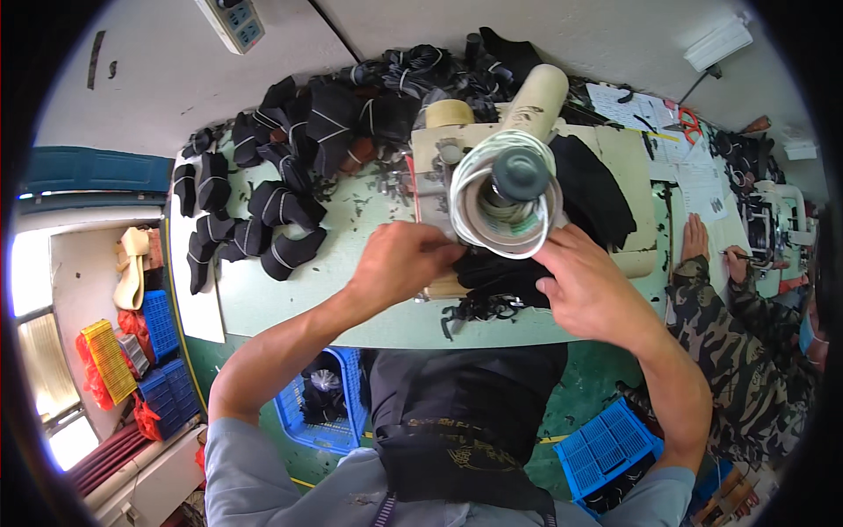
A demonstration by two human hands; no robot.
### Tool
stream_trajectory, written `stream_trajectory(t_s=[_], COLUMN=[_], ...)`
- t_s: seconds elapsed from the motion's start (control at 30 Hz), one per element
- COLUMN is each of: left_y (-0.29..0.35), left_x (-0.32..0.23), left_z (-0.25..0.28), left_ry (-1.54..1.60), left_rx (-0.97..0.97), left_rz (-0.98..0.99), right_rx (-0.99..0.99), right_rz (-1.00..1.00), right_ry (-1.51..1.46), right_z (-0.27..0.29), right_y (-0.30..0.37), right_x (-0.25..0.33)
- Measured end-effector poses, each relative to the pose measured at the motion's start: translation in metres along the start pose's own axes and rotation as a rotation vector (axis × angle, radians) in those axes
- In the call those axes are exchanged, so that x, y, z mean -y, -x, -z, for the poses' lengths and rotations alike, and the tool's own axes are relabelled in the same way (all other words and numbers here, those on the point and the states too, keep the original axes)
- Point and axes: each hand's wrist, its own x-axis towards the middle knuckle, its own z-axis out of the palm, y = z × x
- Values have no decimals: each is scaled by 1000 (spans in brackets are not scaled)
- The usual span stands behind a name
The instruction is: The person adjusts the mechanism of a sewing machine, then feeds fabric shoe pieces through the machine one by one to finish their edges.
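Note:
In front of me on the table stands a machine with a pale cylinder [538,98] and a wide loop of white cable [461,198] around a dark round knob [520,174]. Below the loop lie black cloth pieces [505,279]. My left hand [395,263] is at their left end, its fingers closed in a pinch where the cloth begins; the fingertips are partly hidden. From the right, my right hand [590,285] grips the cloth's other end between thumb and fingers, just under the cable. More black cloth [590,189] lies on the machine's board to the right.
Tied bundles of black pieces [332,127] cover the table's back left. Black scraps [483,309] lie at the front edge. Blue crates [351,386] stand below. At right, another person's hand [695,237] rests on papers; their other holds a pen, near red scissors [690,125].

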Motion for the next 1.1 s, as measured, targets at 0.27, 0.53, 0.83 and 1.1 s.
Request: stream_trajectory(t_s=[0.27, 0.53, 0.83, 1.1], left_y=[60, 84, 77, 86], left_x=[4, -53, -45, -33], left_z=[-5, -45, -55, -57], left_ry=[869, 1666, 1587, 1402], left_rx=[441, 803, 548, 480], left_rz=[236, 218, 290, 331], right_rx=[-493, -641, -854, -626], right_rz=[464, 593, 89, -108], right_ry=[232, 158, -12, 246], right_z=[-29, -63, -24, 13], right_y=[78, 86, 62, 12], right_x=[15, 11, -25, -43])
